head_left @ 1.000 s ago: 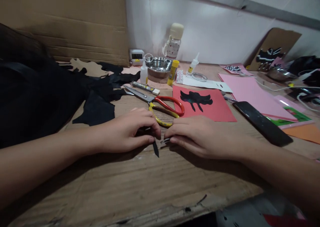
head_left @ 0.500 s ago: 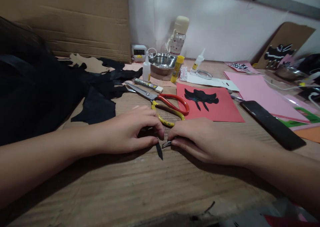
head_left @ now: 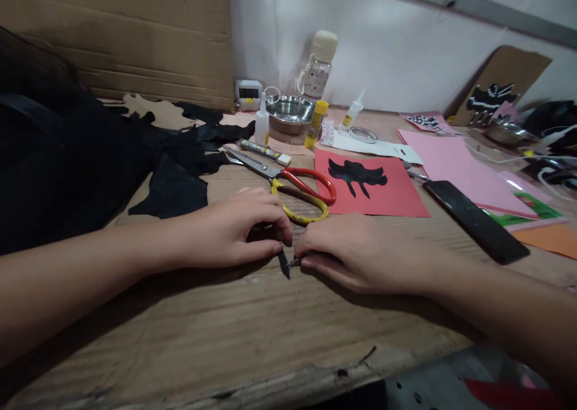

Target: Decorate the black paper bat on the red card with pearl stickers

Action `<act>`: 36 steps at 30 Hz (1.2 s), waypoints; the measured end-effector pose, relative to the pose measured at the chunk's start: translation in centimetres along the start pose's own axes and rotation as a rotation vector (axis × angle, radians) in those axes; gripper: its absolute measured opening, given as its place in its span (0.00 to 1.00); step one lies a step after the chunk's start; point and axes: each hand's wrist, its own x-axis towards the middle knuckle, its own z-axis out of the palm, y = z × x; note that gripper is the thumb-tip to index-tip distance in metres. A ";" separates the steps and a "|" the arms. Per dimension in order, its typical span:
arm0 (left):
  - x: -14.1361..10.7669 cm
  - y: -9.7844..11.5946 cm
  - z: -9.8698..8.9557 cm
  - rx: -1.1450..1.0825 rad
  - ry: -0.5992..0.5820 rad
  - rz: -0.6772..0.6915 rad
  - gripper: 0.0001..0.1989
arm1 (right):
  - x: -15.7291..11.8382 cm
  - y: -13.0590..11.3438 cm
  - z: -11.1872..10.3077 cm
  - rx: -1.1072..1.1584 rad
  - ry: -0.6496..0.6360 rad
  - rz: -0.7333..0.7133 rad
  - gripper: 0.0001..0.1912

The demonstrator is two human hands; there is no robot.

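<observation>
My left hand [head_left: 252,226] rests on the tabletop and pinches a narrow black strip [head_left: 283,264] between thumb and finger, its pointed end sticking out toward me. Opposite it, my right hand [head_left: 351,250] is closed around a small metal tool like tweezers [head_left: 293,263]; most of the tool is hidden in the palm. Its tip meets the strip near the pointed end. Just beyond both hands lie large scissors [head_left: 288,184] with one red and one yellow handle. Behind my right hand, a black cut-out shape [head_left: 358,175] lies on a sheet of red paper [head_left: 406,199].
A black phone [head_left: 475,220] and pink sheets [head_left: 473,169] lie to the right. Farther back stand a glue stick [head_left: 316,124], a metal bowl [head_left: 291,114], a squeeze bottle [head_left: 262,124] and a drink bottle [head_left: 319,64]. Black scraps [head_left: 174,187] and a person's dark clothing [head_left: 58,157] are at left.
The tweezers-like tool has moved left and its tip, earlier apart from the black strip, now touches it. The view has shifted slightly; my left hand keeps its pinch.
</observation>
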 end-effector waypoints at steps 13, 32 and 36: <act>-0.1 0.3 -0.2 -0.013 -0.005 0.001 0.10 | -0.2 1.5 1.6 -0.173 0.263 -0.243 0.10; 0.1 0.0 -0.1 0.017 -0.023 -0.005 0.07 | -0.2 0.8 1.2 -0.180 0.204 -0.185 0.11; 0.1 0.0 -0.1 0.012 -0.023 0.009 0.06 | 0.0 0.9 1.5 -0.133 0.150 -0.165 0.11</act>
